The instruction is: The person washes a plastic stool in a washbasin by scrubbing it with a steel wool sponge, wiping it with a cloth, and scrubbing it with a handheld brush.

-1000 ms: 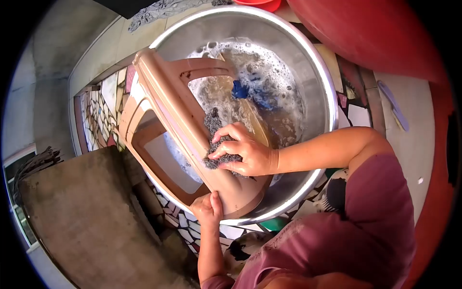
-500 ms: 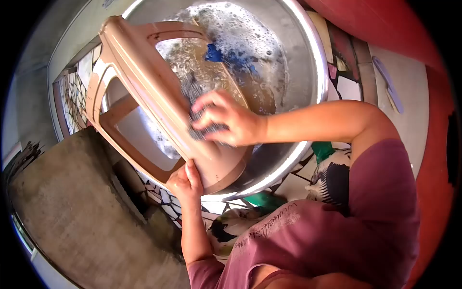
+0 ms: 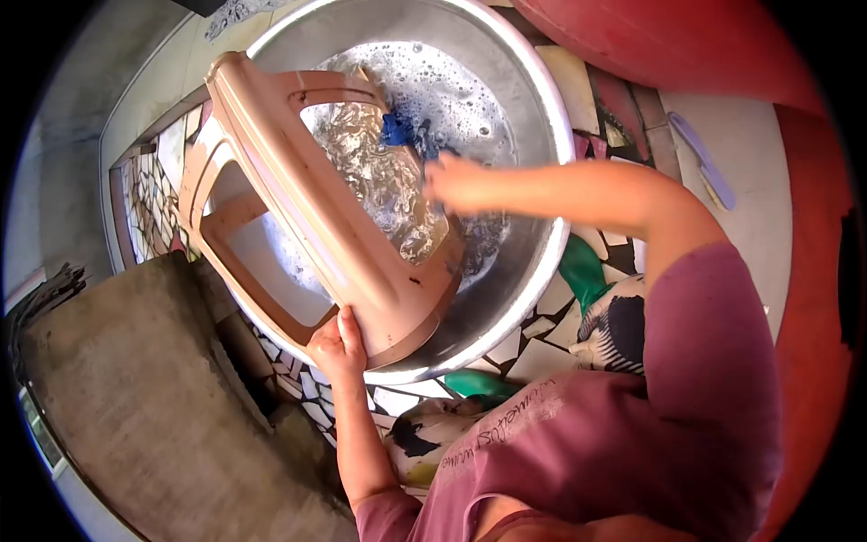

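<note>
A beige plastic stool (image 3: 312,208) lies tilted on its side across a large metal basin (image 3: 547,117). My left hand (image 3: 336,345) grips the stool's lower edge, with the thumb on the outer face. Soapy water (image 3: 429,77) with white foam fills the basin. Over the water, beside the stool's far leg, is my right hand (image 3: 456,183), blurred by motion. Its fingers are closed around a dark grey scrubbing pad, now mostly hidden. Next to that hand, a bright blue piece of material (image 3: 396,129) rests against the stool leg at the water.
A concrete block (image 3: 126,361) stands at lower left. Broken-tile flooring (image 3: 542,357) surrounds the basin. At right lies a pale purple brush-like object (image 3: 703,161) on a light ledge, below a large red rounded surface (image 3: 668,45). Green footwear (image 3: 582,271) shows near the basin.
My right hand has moved from the stool's side up and right to the water, taking the scrubbing pad off the plastic. My left hand keeps its grip. The view has shifted slightly.
</note>
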`<state>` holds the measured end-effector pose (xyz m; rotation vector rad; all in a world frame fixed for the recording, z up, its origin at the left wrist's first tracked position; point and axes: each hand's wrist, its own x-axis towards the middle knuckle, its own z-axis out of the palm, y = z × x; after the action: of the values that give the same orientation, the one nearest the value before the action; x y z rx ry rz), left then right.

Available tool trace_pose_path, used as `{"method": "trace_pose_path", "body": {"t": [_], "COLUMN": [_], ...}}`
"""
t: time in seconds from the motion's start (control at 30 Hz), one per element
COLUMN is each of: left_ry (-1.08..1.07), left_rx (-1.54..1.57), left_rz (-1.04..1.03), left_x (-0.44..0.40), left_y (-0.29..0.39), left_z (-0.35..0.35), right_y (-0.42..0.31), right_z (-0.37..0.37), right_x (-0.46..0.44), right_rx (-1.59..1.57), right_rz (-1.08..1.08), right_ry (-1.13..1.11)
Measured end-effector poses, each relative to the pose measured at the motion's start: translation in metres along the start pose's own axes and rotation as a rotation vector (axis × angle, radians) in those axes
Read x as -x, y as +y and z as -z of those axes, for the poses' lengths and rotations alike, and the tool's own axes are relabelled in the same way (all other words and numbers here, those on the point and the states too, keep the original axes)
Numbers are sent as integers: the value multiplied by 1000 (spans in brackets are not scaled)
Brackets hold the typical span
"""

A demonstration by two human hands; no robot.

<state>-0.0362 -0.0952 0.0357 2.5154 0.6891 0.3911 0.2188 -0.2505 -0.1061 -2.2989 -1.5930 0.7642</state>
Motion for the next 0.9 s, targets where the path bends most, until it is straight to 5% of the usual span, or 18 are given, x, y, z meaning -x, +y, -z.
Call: {"method": "trace_pose_path", "body": {"t": [0.1,0.2,0.27,0.33,0.37,0.43,0.53,0.6,0.73,0.8,0.9], "left_ry": [-58,-26,-23,50,5,49,5,-8,0,-10,-12], "left_rx": [-52,-84,-74,42,-9,41,59,47,58,-13,32], "left_rz": [72,75,117,26,11,-28,-9,-10,-50,-68,27], "left_x": [2,6,4,12,12,7,7,8,4,-3,-10], "left_y": [-3,-21,-29,-55,-63,-58,-60,-61,-62,-53,-55], "left_z": [7,8,12,18,25,25,30,28,25,28,28], "right_y": [45,62,48,50,55,47,27,5,-66,-67,-42], "right_z": [4,-72,-107,-73,-54,-6,67,89,141,121,118], "right_x": [-62,-57,-52,-76,-75,-54,-36,-58,-108,-145,-185], "right_rx": [131,144,81,109,123,-491,-832,-826,-863,-773,-837], "right_rz": [-414,-431,-454,-248,-250,-253,-143,151,352,301,-52], "right_ry": [-164,186,103,-457,-431,-116,160,598,1084,1140,1097]}}
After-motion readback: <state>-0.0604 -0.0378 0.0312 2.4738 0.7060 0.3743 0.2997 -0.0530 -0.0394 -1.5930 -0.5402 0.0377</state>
